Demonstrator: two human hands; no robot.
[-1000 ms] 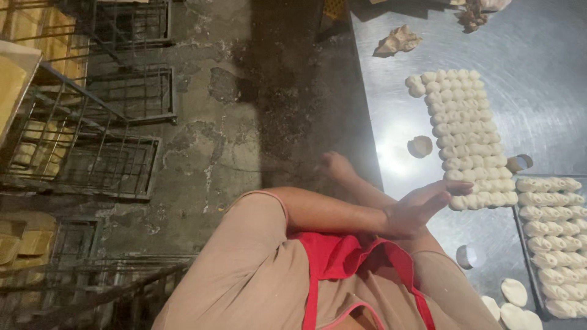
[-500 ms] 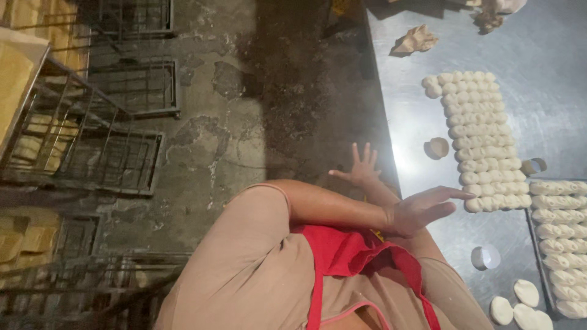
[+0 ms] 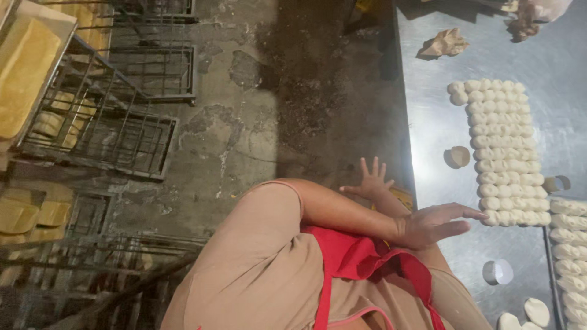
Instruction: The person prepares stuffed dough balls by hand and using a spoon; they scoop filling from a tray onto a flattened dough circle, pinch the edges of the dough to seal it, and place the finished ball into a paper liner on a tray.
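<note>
My left hand (image 3: 435, 223) reaches across my body, flat with fingers together and empty. Its fingertips lie at the near corner of a block of small white dough pieces (image 3: 502, 153) laid in tight rows on a steel table (image 3: 428, 110). My right hand (image 3: 370, 181) shows beyond my left forearm at the table's edge, fingers spread wide, holding nothing. I wear a beige shirt and a red apron (image 3: 361, 263).
More dough rows (image 3: 568, 244) lie to the right, with loose round pieces (image 3: 457, 156) and flat discs (image 3: 535, 310) around them. A crumpled paper (image 3: 446, 44) sits at the far end. Metal racks (image 3: 98, 122) holding yellow trays (image 3: 24, 73) stand on the stained concrete floor at left.
My right hand has risen a little and spread its fingers. My left hand has stayed by the dough rows. The view has shifted slightly.
</note>
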